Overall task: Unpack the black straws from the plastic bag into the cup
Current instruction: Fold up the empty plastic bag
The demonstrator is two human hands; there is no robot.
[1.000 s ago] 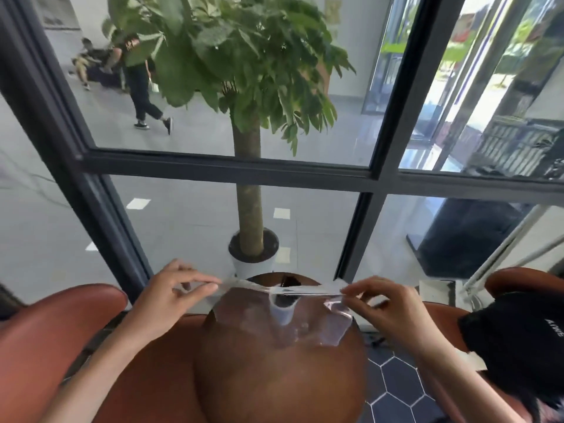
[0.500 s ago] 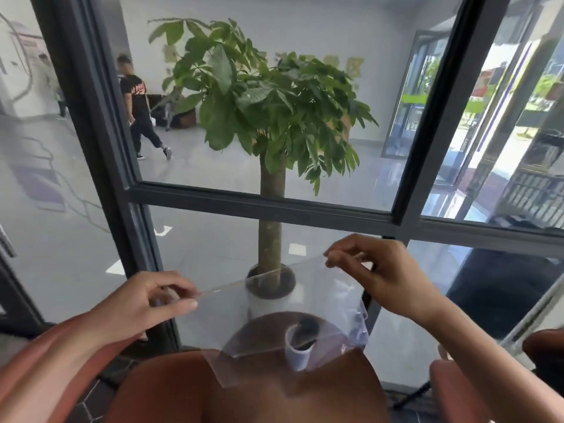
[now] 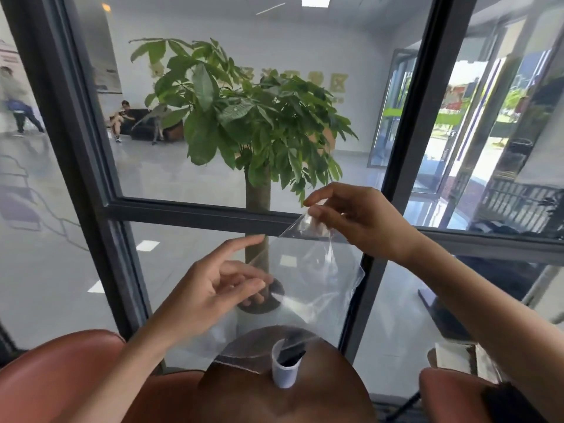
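A clear plastic bag (image 3: 311,279) hangs in the air above the round brown table (image 3: 305,401). My right hand (image 3: 351,218) pinches its top right corner between thumb and fingers. My left hand (image 3: 213,288) is at the bag's left edge with its fingers spread, touching the film lightly. Under the bag stands a small white cup (image 3: 285,369) on the table, with black straws (image 3: 291,354) lying inside it. The bag looks empty.
A glass wall with dark frames (image 3: 195,213) stands just beyond the table. Behind it is a potted tree (image 3: 256,129). Brown leather seats sit at the left (image 3: 61,374) and the right (image 3: 451,392) of the table.
My right hand has lifted the bag's corner higher. My left hand let go of its pinch on the left edge and opened its fingers. The view tilted upward.
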